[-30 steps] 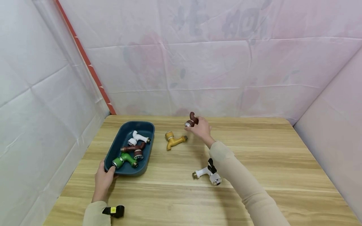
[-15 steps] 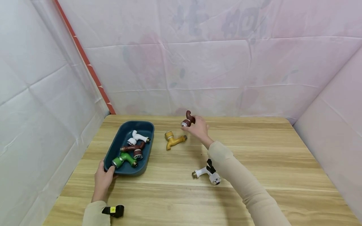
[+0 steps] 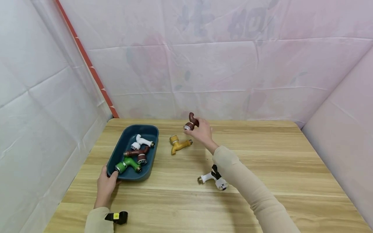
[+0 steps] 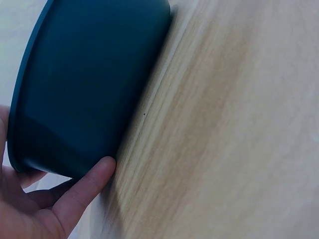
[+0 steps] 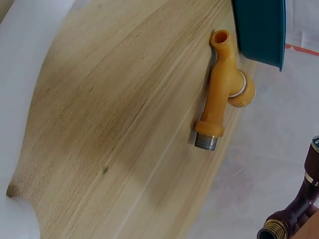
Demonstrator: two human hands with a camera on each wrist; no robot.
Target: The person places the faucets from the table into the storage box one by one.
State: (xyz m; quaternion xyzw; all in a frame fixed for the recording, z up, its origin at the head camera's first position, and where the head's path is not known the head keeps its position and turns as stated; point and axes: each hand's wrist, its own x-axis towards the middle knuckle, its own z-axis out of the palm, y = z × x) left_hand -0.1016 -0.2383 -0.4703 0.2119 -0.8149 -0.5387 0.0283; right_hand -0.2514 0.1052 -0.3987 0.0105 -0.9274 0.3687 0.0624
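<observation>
My left hand (image 3: 106, 187) grips the near-left corner of a dark teal plastic basin (image 3: 151, 166), thumb over the rim. In the left wrist view, fingers (image 4: 82, 196) press against the outer wall of the basin (image 4: 84, 89). My right hand (image 3: 203, 132) pinches a brown tap (image 3: 191, 125) in the air near the table's back edge. In the right wrist view the brown tap (image 5: 300, 201) shows its brass thread at the lower right. A yellow tap (image 3: 181, 145) lies on the table between the basin and my right hand.
The basin holds a white tap (image 3: 144, 141), another brown tap (image 3: 136, 152) and a green tap (image 3: 130, 162). A white tap with a black handle (image 3: 210, 177) lies beside my right forearm. Pale sheets (image 3: 215, 71) hang behind and beside the wooden table (image 3: 163, 207).
My right hand has moved a little left with the brown tap, closer to the basin and behind the yellow tap. My left hand and the basin have stayed in place.
</observation>
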